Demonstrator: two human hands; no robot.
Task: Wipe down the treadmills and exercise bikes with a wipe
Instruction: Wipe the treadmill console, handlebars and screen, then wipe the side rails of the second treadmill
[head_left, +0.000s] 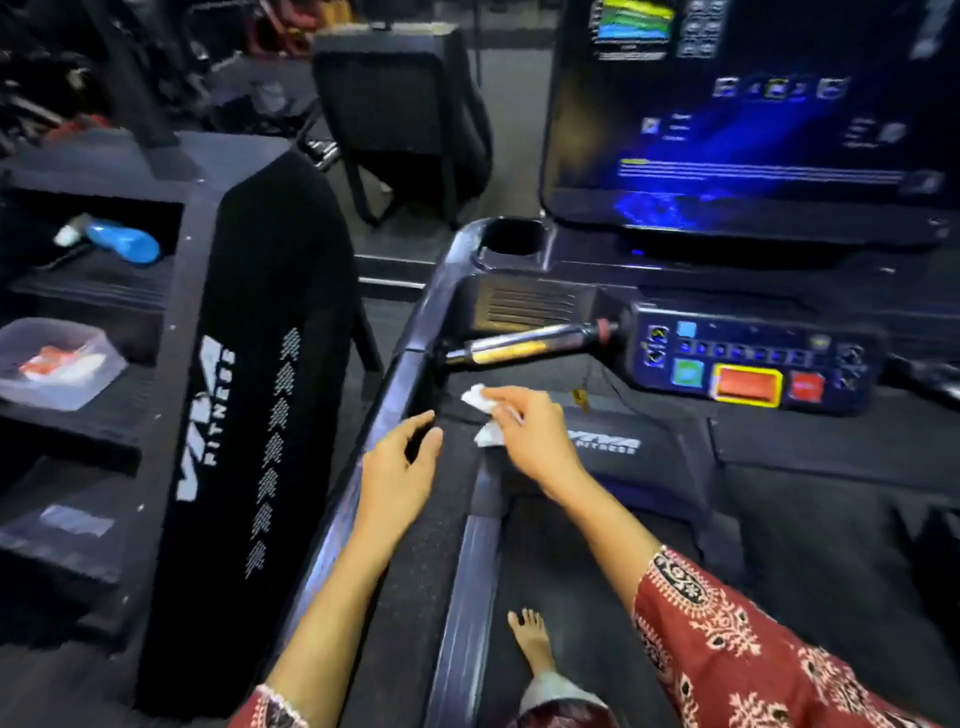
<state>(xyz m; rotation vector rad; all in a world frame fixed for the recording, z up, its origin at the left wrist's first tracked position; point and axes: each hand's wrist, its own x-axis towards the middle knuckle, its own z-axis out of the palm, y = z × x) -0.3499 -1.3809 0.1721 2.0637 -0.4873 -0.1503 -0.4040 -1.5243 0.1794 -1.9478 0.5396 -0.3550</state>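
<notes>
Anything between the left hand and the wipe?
Nothing. Head view shows only bare treadmill between left hand and the wipe in the right hand.

Left hand (397, 467) relaxed, fingers loose; right hand (535, 436) pinching wipe (479, 397).

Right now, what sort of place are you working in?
Most likely a gym: a treadmill with a lit screen and button panel, fitness branding on the neighbouring machine, and the right hand holding a wipe.
</notes>
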